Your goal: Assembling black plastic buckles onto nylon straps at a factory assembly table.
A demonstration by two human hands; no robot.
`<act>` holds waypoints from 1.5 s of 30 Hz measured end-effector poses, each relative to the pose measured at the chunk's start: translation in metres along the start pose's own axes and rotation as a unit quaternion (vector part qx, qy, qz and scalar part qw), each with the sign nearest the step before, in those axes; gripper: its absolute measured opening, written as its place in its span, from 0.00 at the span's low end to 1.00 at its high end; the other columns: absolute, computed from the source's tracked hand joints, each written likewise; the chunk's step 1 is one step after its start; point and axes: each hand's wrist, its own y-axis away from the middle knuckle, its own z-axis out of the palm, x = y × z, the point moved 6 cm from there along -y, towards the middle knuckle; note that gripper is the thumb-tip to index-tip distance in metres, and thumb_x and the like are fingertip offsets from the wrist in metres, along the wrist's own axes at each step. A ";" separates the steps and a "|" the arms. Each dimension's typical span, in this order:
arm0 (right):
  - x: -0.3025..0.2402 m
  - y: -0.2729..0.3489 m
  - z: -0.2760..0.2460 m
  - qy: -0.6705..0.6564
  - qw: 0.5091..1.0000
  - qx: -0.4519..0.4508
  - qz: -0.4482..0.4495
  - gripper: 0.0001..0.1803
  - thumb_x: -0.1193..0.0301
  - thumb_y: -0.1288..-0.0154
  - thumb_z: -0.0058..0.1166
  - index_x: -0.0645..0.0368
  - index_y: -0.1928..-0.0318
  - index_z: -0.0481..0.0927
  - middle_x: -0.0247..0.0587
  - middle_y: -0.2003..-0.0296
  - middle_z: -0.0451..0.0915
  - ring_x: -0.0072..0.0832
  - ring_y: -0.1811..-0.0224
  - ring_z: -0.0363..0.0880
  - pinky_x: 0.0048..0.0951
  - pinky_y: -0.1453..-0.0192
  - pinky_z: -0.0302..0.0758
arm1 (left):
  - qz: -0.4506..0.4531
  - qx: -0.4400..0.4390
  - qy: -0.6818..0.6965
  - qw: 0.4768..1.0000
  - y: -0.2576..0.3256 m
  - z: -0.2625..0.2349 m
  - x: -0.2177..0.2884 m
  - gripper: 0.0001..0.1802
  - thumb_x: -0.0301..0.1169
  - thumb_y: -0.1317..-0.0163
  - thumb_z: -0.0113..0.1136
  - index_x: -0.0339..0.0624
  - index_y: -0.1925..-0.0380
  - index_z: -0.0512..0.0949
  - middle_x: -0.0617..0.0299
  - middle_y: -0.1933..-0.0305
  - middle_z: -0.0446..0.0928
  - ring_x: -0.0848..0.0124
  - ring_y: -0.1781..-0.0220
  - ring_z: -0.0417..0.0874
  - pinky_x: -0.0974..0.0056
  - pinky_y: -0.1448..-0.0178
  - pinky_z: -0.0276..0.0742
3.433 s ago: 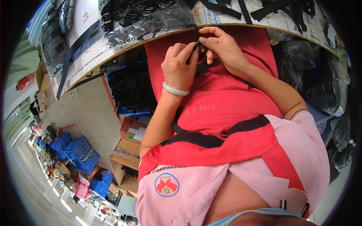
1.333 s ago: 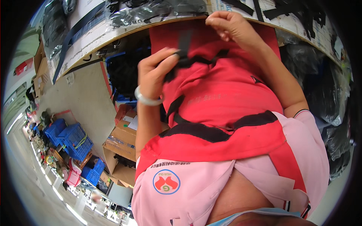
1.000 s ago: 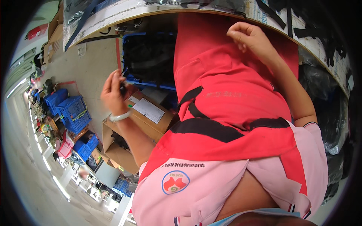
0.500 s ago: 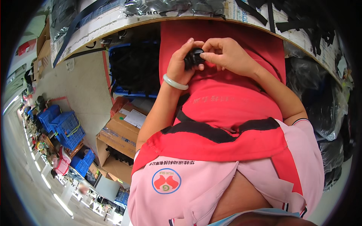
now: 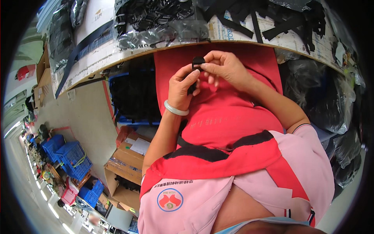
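Note:
Over the red apron [image 5: 218,101] on my lap, both hands work on a small black strap-like piece [image 5: 198,60]. Its upper end forms a short loop or band with a gap under it; whether a buckle is part of it I cannot make out. My left hand [image 5: 181,89], with a pale bangle at the wrist, is closed around its lower part, which the fingers mostly hide. From the right, my right hand [image 5: 230,70] pinches the upper end between thumb and index finger, the other fingers loosely curled.
The worktable edge [image 5: 175,47] curves just beyond my hands. On it lie a clear bag of black buckles [image 5: 156,17] and several black straps [image 5: 286,27]. Blue crates [image 5: 74,160] and an open cardboard box [image 5: 126,163] stand left; plastic-wrapped black goods [image 5: 319,97] are at right.
The black piece now points upward from my left hand, with its loop showing, where it was bunched between both hands. The view has shifted, showing more of the tabletop.

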 end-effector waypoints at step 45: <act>-0.208 -0.006 -0.049 0.616 0.555 0.161 -0.535 0.07 0.73 0.43 0.61 0.56 0.63 0.82 0.38 0.65 0.80 0.37 0.58 0.78 0.34 0.50 0.73 | -0.076 -0.036 0.096 0.992 -0.008 -0.014 -0.010 0.13 0.39 0.31 0.55 0.39 0.62 0.75 0.64 0.70 0.73 0.70 0.64 0.79 0.67 0.68 0.80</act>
